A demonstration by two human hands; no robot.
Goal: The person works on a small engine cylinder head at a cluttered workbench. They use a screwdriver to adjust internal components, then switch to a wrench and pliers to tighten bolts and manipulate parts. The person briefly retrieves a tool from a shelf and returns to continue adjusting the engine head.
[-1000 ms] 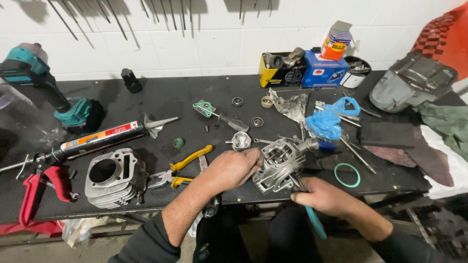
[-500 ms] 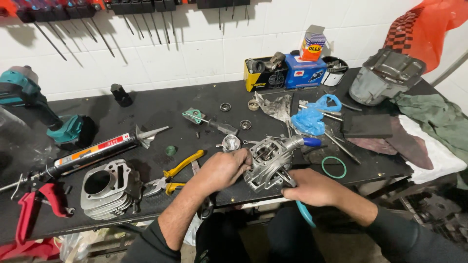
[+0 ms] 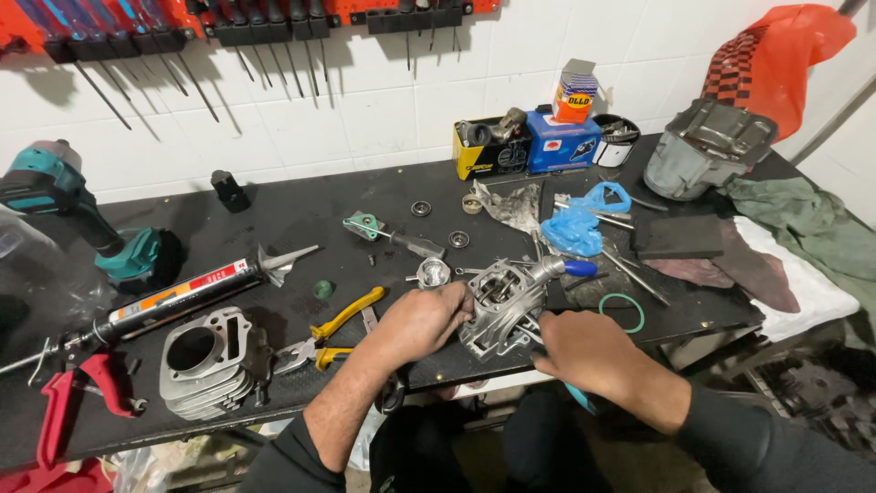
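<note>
A person holds a grey metal engine part (image 3: 500, 310) at the front edge of the black workbench (image 3: 301, 219), between both hands. The left hand (image 3: 422, 321) is closed around the part's left side, fingers curled over its top. The right hand (image 3: 584, 351) presses against its lower right side, fingers wrapped on it; a teal handle (image 3: 577, 398) pokes out below this hand, past the bench edge. The part sits tilted, its open face turned up toward the camera.

Just behind the part lie a small shiny piston (image 3: 432, 272) and a blue-handled screwdriver (image 3: 573, 267). A green rubber ring (image 3: 621, 312) lies just right of the right hand. Left of the left hand are yellow-handled pliers (image 3: 336, 330), and farther left a finned metal cylinder (image 3: 206, 361). A blue rag (image 3: 580, 224) lies farther back.
</note>
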